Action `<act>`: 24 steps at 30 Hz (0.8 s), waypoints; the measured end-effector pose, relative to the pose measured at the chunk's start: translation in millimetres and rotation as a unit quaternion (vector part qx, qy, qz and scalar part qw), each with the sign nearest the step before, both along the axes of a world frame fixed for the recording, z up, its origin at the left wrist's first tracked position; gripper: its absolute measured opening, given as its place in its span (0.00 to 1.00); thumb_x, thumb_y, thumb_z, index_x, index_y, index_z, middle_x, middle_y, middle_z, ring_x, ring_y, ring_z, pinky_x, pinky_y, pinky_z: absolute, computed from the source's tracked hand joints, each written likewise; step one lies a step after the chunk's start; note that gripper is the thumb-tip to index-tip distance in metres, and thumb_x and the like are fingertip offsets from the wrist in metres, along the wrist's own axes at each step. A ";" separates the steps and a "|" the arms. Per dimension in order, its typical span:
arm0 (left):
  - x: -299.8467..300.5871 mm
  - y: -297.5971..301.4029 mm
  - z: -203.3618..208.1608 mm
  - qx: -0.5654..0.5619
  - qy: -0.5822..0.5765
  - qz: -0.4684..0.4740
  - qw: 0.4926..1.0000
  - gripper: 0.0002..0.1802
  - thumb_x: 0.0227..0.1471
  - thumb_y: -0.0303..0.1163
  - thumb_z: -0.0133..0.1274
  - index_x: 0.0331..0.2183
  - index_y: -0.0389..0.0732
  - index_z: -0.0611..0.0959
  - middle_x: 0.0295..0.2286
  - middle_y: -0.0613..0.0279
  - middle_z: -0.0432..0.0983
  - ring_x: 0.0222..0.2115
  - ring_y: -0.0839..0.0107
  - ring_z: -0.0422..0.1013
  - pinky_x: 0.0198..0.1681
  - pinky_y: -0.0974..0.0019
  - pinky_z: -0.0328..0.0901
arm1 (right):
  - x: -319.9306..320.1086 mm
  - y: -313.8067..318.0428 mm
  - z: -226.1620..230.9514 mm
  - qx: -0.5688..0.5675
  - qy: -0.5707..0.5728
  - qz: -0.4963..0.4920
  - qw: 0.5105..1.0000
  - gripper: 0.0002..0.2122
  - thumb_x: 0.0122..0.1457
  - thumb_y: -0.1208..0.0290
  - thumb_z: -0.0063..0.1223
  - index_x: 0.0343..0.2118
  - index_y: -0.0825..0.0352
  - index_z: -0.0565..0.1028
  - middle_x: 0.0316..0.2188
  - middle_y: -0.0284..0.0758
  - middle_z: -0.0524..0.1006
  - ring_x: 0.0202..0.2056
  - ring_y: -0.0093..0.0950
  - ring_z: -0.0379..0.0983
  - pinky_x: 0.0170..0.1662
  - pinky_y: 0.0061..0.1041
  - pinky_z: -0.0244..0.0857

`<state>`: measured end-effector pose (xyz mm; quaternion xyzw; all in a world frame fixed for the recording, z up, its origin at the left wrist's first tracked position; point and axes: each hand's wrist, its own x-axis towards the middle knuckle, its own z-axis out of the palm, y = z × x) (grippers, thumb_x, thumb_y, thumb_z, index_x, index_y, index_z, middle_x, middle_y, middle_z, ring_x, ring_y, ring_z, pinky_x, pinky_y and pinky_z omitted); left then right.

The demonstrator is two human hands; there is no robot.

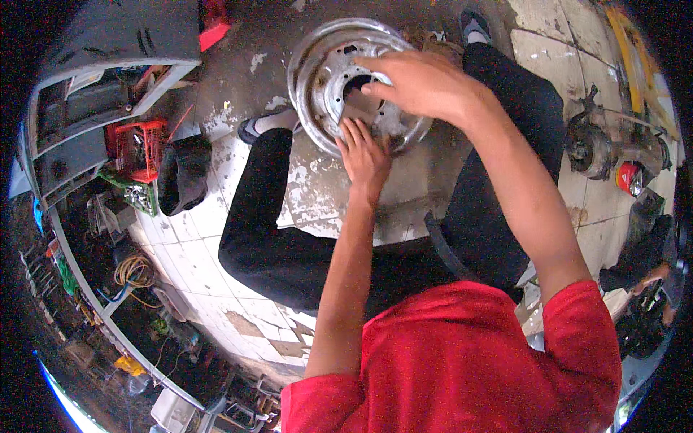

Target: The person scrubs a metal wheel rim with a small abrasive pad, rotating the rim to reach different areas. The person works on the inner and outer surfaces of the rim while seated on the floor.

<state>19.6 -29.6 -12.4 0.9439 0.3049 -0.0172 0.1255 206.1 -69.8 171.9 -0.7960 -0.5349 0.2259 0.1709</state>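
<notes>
A worn silver steel wheel rim (302,85) lies on the floor between my legs, its round centre hole and bolt holes facing up. My left hand (364,155) is at the near side of the rim. Its fingertips hold the edge of a small flat brownish sheet, like sandpaper (363,112), which partly covers the centre hole. Over the far right part of the rim, my right hand (426,83) reaches leftward with fingers stretched and the thumb apart. Nothing shows in it. My right hand and forearm hide part of the rim's right side.
A red plastic crate (142,150) and a green crate (137,193) stand at the left beside a grey metal cabinet (144,94). Coiled hose (135,272) lies among shelf clutter. To the right are a greasy metal drum part (590,153) and a red can (629,177).
</notes>
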 end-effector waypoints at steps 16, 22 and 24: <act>10.2 14.2 -7.9 0.033 0.006 0.008 0.999 0.39 0.55 0.49 0.45 0.55 0.24 0.64 0.57 0.34 0.54 0.60 0.46 0.51 0.61 0.43 0.45 | 1.1 0.4 0.1 -0.023 0.003 -0.009 1.000 0.23 0.60 0.57 0.48 0.56 0.60 0.67 0.46 0.45 0.74 0.47 0.44 0.71 0.51 0.39 0.64; 3.4 -5.1 0.7 0.021 0.002 0.012 1.000 0.39 0.57 0.51 0.43 0.56 0.25 0.64 0.58 0.36 0.53 0.61 0.46 0.49 0.62 0.42 0.41 | -2.3 -1.4 -0.2 -0.024 0.018 0.008 1.000 0.22 0.60 0.57 0.48 0.56 0.59 0.68 0.45 0.46 0.75 0.47 0.45 0.71 0.51 0.39 0.64; 12.0 8.3 -3.6 0.027 0.001 0.022 0.999 0.38 0.58 0.51 0.41 0.56 0.25 0.64 0.58 0.36 0.53 0.61 0.47 0.49 0.62 0.43 0.41 | -3.8 -1.7 1.0 -0.024 0.025 0.016 0.999 0.22 0.60 0.58 0.48 0.56 0.59 0.68 0.44 0.46 0.75 0.46 0.46 0.71 0.51 0.40 0.64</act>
